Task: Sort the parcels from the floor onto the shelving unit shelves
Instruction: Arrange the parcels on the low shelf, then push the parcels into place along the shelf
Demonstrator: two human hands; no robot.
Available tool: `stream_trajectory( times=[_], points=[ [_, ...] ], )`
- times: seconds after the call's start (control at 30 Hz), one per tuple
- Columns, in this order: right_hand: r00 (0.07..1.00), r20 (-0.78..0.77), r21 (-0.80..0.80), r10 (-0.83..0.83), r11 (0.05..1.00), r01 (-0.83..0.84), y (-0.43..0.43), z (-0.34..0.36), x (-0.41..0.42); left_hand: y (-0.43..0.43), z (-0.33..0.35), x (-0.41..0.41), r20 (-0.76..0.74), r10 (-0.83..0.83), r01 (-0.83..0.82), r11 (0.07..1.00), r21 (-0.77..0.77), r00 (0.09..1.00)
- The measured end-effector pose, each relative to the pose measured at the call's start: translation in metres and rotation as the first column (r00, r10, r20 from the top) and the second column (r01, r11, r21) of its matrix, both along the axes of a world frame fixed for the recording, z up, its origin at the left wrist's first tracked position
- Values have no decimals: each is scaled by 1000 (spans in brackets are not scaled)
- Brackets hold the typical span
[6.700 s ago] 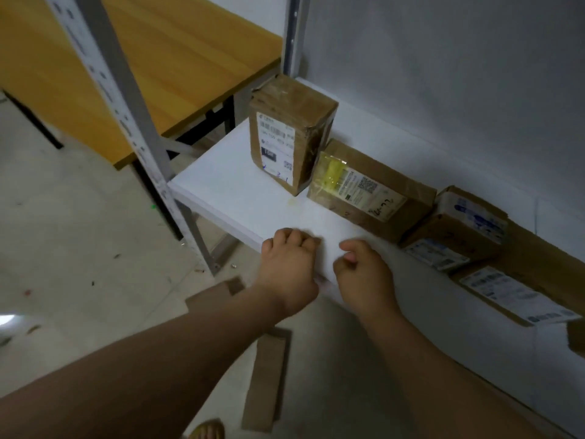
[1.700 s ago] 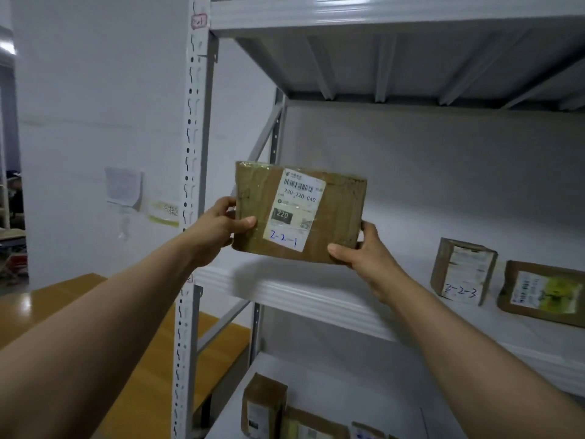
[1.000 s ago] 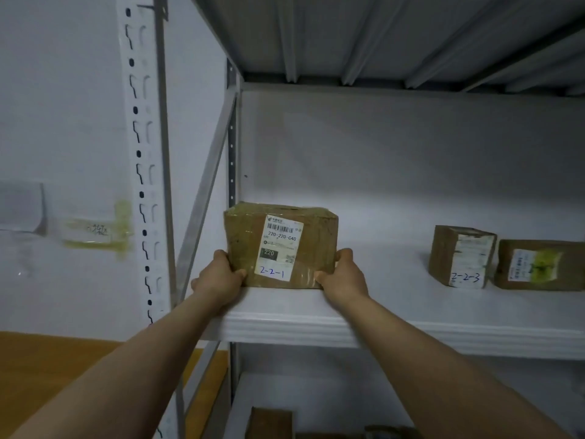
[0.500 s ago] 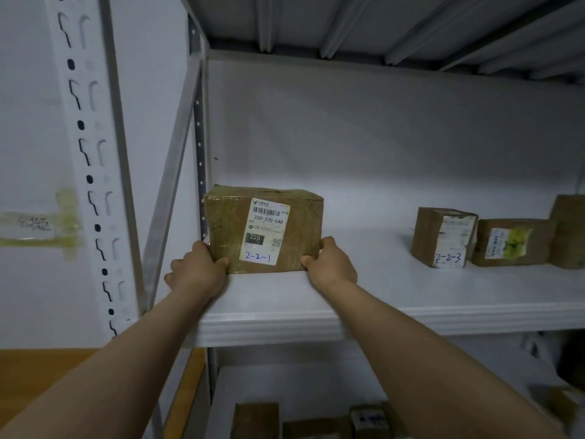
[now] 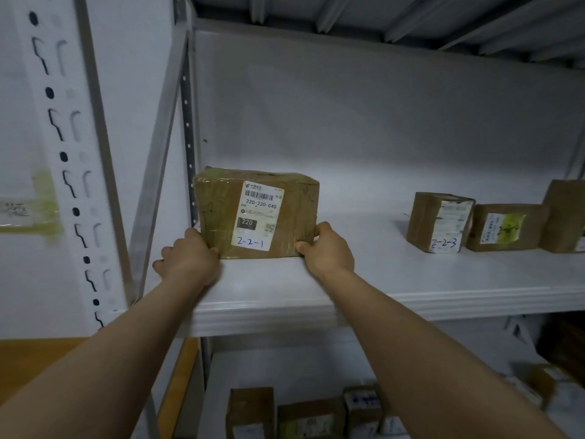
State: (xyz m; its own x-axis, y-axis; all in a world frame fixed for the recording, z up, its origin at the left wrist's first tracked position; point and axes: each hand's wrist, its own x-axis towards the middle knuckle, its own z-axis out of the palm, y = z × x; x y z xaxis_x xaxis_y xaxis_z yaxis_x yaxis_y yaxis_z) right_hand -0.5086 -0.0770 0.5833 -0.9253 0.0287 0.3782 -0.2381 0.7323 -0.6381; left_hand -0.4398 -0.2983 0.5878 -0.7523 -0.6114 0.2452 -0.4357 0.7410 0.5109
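A brown, tape-wrapped cardboard parcel [image 5: 256,213] with a white label handwritten "2-2-1" sits on the white metal shelf [image 5: 411,280], left hand [image 5: 186,261] and right hand [image 5: 326,248] gripping its lower corners.

The person's left hand [image 5: 186,261] and right hand [image 5: 329,251] are both bare. The left arm [image 5: 95,375] and the right arm [image 5: 411,343] are bare too, from the wrists down to the edge of the picture. The arms look smooth and round. The left hand looks a little blurry.
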Motion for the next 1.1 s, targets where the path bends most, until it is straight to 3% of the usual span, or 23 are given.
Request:
stream_trajectory(
  times=[0.23, 0.37, 0.47, 0.6, 0.77, 0.83, 0.9, 1.0, 1.1],
  points=[
    [1000, 15, -50, 17, 999, -16, 0, 1, 5, -7, -6, -9, -2, 15, -15, 1000, -26, 1000],
    [999, 42, -149, 14, 989, -7, 5, 3, 17, -5, -9, -7, -77, 69, -66, 997, 40, 995],
    [998, 58, -177, -3, 984, 13, 13, 5, 32, 2, -7, 2, -168, 69, -72, 997, -12, 983],
    [999, -16, -175, 42, 984, -44, 23, 0, 65, 26, 2, 30, -375, -171, 66, 959, -277, 911],
    [964, -235, -254, 127, 949, -187, 49, -22, 111, 90, -15, 87, -519, -461, 291, 879, -377, 720],
    [918, -359, -221, 169, 940, -260, 66, -39, 129, 112, -40, 112, -491, -553, 368, 826, -426, 673],
    [902, -385, -179, 194, 944, -279, 87, -63, 143, 133, -72, 134, -427, -635, 443, 765, -468, 644],
    [942, -233, -149, 240, 949, -279, 117, -115, 158, 164, -129, 159, -270, -740, 569, 655, -497, 616],
    [967, -31, -153, 251, 955, -253, 143, -179, 171, 189, -189, 170, -50, -750, 657, 607, -447, 660]
  ],
)
